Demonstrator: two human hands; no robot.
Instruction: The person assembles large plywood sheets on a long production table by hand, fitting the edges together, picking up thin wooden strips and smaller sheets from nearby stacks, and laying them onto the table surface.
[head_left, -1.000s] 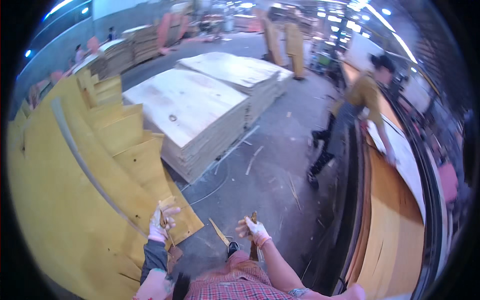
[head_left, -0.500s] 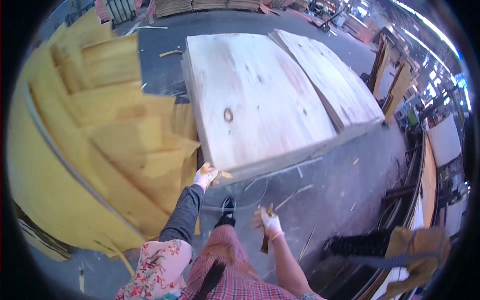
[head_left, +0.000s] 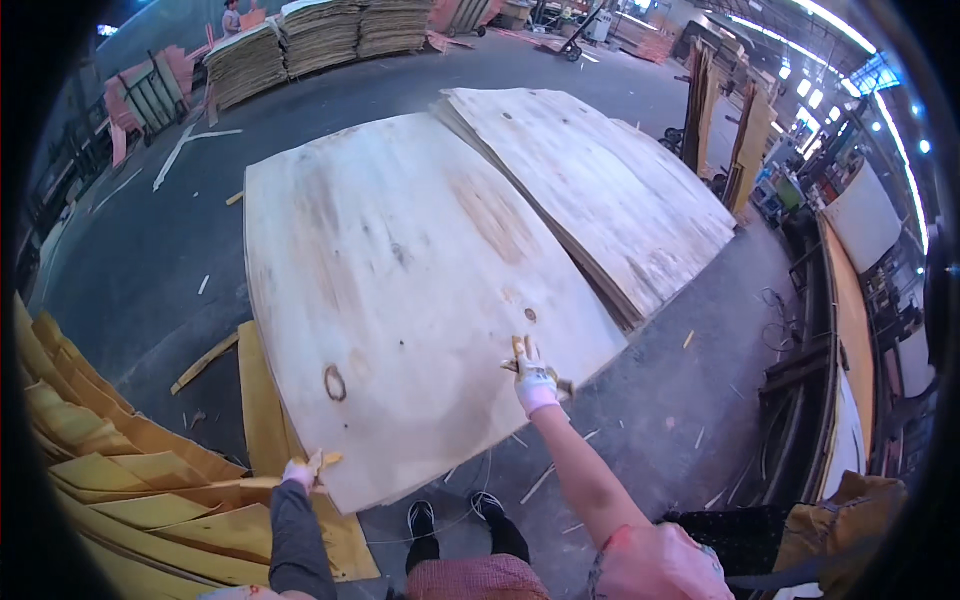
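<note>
while the left hand [head_left: 300, 470] pinches the near corner of the top wood sheet [head_left: 400, 290] and the right hand [head_left: 535, 378] clamps its right edge, the sheet lies flat on its stack; lifting seems not yet begun. yellow sheets [head_left: 130, 480] lie left.

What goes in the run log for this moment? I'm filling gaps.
left hand: grips veneer sheet near edge | right hand: on same sheet's edge | sheet: flat on stack

My gloves are white, the left hand [head_left: 303, 470] in a dark grey sleeve. The veneer sheet [head_left: 400, 290] is pale cream with brown knots; left of it, yellow sheets [head_left: 110, 470] on grey floor [head_left: 150, 250].
</note>
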